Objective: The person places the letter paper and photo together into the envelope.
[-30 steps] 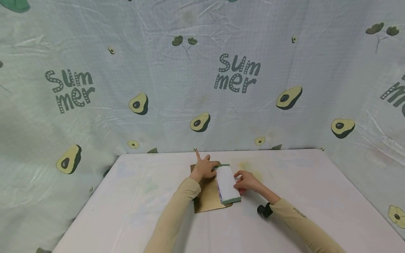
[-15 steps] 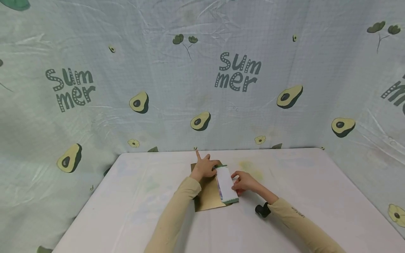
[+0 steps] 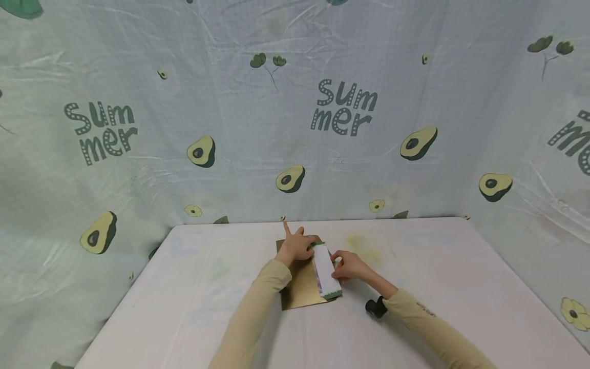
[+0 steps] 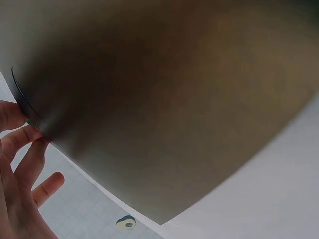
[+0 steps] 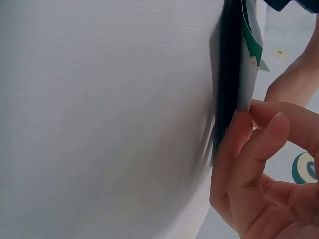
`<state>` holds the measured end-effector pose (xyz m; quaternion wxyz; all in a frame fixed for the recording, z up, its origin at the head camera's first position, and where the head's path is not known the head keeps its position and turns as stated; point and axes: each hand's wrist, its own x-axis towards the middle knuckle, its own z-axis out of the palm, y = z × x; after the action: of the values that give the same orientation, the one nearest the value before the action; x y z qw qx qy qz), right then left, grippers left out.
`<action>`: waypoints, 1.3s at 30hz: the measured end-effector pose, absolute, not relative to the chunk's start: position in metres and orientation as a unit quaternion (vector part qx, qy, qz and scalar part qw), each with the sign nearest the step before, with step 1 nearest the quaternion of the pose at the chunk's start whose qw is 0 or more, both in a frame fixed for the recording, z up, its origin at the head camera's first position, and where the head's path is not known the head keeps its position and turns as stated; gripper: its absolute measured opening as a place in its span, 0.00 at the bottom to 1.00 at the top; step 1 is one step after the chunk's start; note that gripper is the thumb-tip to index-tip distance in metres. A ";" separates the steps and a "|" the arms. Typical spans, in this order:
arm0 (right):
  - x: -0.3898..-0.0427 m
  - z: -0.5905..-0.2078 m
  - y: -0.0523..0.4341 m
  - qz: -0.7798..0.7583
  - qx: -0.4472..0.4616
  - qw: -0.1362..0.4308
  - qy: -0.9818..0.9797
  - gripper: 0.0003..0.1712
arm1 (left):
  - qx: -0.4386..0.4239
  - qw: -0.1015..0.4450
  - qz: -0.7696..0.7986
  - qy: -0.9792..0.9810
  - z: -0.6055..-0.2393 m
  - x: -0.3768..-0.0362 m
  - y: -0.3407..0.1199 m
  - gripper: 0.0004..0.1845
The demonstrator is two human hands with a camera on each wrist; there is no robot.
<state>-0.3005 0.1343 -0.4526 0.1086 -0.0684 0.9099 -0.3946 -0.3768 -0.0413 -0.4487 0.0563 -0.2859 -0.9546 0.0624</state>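
A brown board [image 3: 301,287] lies on the table, and a sheet of paper [image 3: 328,271] on its right part is folded over. The sheet's back is white, its ends are green, and a purple printed strip shows along the left side. My left hand [image 3: 296,247] reaches across the board's top, thumb and finger pinching at the sheet's upper left corner; a thin dark curved line [image 4: 22,94] shows beside them in the left wrist view. My right hand [image 3: 349,266] pinches the sheet's right edge. From the right wrist, the folded paper [image 5: 249,84] is seen nearly edge-on.
The pale table [image 3: 221,287] extends around the board on all sides. Behind it hangs a light curtain [image 3: 239,128] printed with avocados and lettering. A black wrist camera [image 3: 375,307] is strapped at the right sleeve.
My right hand has moved left with the sheet's right edge, and the white part showing is narrower. The left hand and the brown board have stayed in place.
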 end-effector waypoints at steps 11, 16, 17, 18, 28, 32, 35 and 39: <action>-0.306 -0.455 0.129 -0.390 -0.084 0.116 0.910 0.23 | -0.323 0.047 0.046 -0.944 -0.444 -0.375 -0.055 0.20; -0.306 -0.456 0.130 -0.381 -0.082 0.111 0.914 0.23 | -0.359 0.098 0.050 -0.927 -0.440 -0.367 -0.076 0.18; -0.306 -0.456 0.130 -0.379 -0.080 0.109 0.915 0.24 | -0.360 0.109 0.058 -0.925 -0.439 -0.364 -0.081 0.16; -0.305 -0.456 0.130 -0.378 -0.077 0.109 0.916 0.24 | -0.362 0.120 0.067 -0.922 -0.437 -0.360 -0.087 0.15; -0.303 -0.455 0.135 -0.374 -0.059 0.112 0.919 0.24 | -0.254 -0.049 -0.204 -0.944 -0.479 -0.366 -0.131 0.21; -0.303 -0.454 0.135 -0.377 -0.059 0.114 0.917 0.25 | -0.219 -0.065 -0.305 -0.924 -0.536 -0.403 -0.153 0.32; -0.303 -0.454 0.135 -0.384 -0.061 0.115 0.914 0.25 | -0.180 -0.122 -0.404 -0.888 -0.535 -0.400 -0.158 0.34; -0.306 -0.456 0.135 -0.397 -0.068 0.126 0.907 0.24 | -0.105 -0.197 -0.505 -0.834 -0.487 -0.357 -0.149 0.28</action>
<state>-0.3062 0.1349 -0.4560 0.1262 -0.0677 0.9067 -0.3968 -0.3574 -0.1490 -0.4868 -0.1969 -0.1049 -0.8340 -0.5047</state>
